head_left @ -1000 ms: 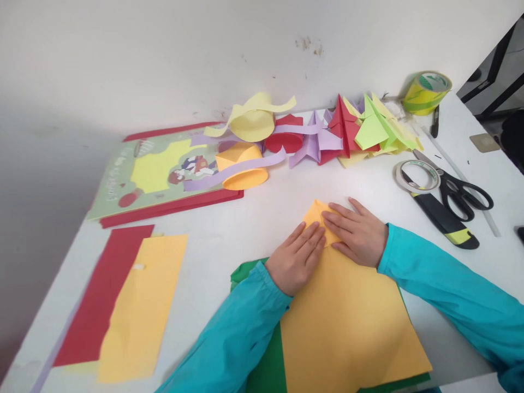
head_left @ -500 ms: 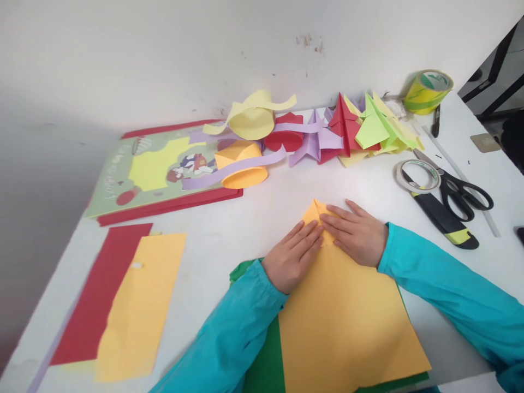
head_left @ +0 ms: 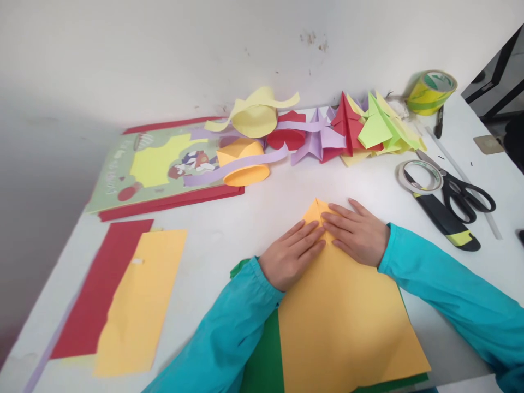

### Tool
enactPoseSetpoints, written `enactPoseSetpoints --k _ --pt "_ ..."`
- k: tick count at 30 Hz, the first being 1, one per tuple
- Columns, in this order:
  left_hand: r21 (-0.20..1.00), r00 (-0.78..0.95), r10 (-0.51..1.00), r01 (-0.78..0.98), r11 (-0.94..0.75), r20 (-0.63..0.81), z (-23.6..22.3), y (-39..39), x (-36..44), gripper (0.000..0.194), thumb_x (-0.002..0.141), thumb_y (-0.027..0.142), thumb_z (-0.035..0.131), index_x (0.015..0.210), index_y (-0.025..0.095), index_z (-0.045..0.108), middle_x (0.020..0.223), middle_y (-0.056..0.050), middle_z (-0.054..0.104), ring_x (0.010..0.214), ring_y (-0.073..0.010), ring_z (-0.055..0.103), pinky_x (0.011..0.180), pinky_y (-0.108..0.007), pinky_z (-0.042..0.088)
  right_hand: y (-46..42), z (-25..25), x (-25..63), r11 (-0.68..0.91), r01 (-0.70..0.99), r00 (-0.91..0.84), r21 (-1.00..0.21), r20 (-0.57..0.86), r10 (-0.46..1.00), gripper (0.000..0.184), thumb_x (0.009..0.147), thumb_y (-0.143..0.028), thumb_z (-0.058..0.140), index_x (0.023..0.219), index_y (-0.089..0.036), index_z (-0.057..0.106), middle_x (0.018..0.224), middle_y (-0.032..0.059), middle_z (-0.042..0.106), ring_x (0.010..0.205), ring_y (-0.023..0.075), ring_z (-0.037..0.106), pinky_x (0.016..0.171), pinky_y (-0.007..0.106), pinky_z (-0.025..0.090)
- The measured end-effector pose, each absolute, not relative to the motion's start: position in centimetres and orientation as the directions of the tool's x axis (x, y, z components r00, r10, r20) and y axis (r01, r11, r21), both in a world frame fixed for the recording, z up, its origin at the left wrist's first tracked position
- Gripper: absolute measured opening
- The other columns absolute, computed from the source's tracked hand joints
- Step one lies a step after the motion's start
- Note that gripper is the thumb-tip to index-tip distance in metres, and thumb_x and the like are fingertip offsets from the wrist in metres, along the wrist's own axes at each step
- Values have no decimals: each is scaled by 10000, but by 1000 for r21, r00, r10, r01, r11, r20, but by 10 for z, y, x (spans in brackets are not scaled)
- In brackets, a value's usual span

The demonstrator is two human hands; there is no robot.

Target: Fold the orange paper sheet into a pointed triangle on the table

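Observation:
An orange sheet of paper (head_left: 347, 322) lies in front of me, its far end folded in to a point. My left hand (head_left: 291, 255) rests flat on the left folded flap, fingers stretched toward the middle crease. From the other side, my right hand (head_left: 360, 232) presses flat on the right flap, thumb side hidden beneath or behind the fingers. The fingertips of both hands nearly meet at the crease below the tip. Under the orange sheet is green paper (head_left: 264, 355), showing along its left side and bottom edge.
Red paper (head_left: 104, 284) and an orange strip (head_left: 141, 300) lie left. Folded paper planes (head_left: 347, 125) and paper loops (head_left: 245, 164) line the wall beside a picture pad (head_left: 110, 174). Scissors (head_left: 466, 191), a box cutter (head_left: 444, 221), a tape ring (head_left: 420, 176) and yellow tape (head_left: 429, 101) sit right.
My left hand has slid slightly left and down along the flap. The right hand stays nearly in place, and the view has shifted a little.

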State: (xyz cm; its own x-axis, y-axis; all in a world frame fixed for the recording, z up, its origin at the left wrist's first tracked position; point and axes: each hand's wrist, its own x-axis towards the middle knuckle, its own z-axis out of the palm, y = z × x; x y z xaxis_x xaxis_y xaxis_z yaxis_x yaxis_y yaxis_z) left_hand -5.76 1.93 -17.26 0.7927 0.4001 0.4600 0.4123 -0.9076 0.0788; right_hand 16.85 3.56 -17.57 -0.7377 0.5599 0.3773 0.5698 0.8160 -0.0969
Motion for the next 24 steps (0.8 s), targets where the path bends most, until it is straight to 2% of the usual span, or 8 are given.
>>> enactPoseSetpoints --k 5,17,24 --pt "108 788 413 412 -905 457 -175 20 -59 264 931 108 419 1155 88 558 1201 -192 623 1317 -269 397 1001 -483 464 36 -176 168 795 598 -725 -100 355 590 341 944 -234 389 1196 -128 594 1284 102 587 1271 269 446 1063 542 296" --pt "154 777 427 404 -902 463 -178 21 -61 283 934 135 404 1179 108 543 1212 -195 613 1351 -248 349 1014 -481 447 35 -173 168 806 584 -739 -98 346 578 346 944 -233 378 1197 -136 593 1298 92 577 1282 268 431 1066 546 293" --pt "187 771 444 405 -895 456 -178 20 -60 307 902 124 399 1173 110 541 1221 -199 603 1354 -251 349 1012 -486 444 34 -168 169 795 599 -739 -98 315 596 353 932 -259 405 1205 -147 598 1309 79 570 1289 311 409 1058 577 280"
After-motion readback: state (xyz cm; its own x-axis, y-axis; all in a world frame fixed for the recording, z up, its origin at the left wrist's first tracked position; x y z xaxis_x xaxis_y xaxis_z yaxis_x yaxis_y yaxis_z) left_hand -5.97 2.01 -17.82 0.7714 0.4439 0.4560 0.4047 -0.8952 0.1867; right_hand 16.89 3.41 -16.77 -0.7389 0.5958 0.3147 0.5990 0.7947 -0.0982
